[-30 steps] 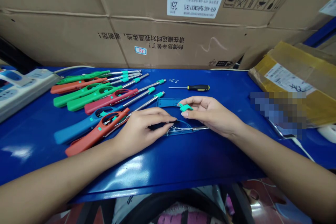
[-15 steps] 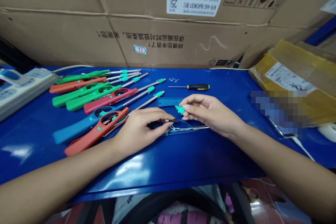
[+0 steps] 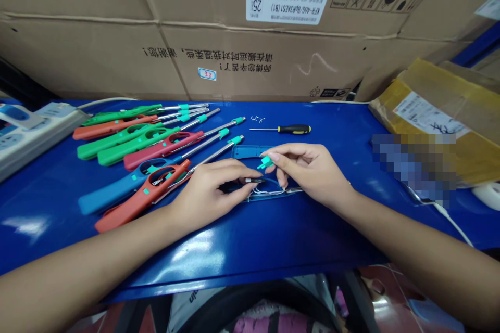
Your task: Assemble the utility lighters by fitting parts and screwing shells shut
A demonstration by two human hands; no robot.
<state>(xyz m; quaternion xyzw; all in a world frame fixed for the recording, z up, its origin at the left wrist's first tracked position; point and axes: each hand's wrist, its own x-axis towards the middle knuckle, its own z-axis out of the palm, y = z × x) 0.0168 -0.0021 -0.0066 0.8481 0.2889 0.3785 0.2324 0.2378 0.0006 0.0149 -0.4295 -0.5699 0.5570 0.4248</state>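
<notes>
- The blue table [image 3: 273, 239] runs wide, and its near edge lies just below both forearms, which cross it from the person's side.
- A wall of cardboard boxes [image 3: 234, 47] closes off the far edge, so there is no room behind the work.
- To the left, a row of long-nosed lighters [image 3: 148, 145] in green, red, blue and orange fans out. The nearest orange one lies just beside the left wrist.
- A white power strip [image 3: 27, 130] sits at the far left edge, well apart from the hands.
- On the right, a yellow-taped parcel [image 3: 437, 109] takes up the corner. The bare table between it and the right wrist is the widest free stretch.
- A black-handled screwdriver [image 3: 291, 129] lies beyond the hands, near but apart.
- The left hand [image 3: 207, 187] rests palm down on the table, thumb and forefinger pinching a small dark part [image 3: 253, 180] with a metal tip.
- The right hand [image 3: 308, 171] is arched, pinching a teal plastic piece [image 3: 265, 163] between thumb and forefinger just above that tip. Its lower fingers curl down onto the work.
- Under both hands lies the open blue shell [image 3: 269, 193] with thin white wires in it. A second blue shell half [image 3: 250, 152] lies just behind it.
</notes>
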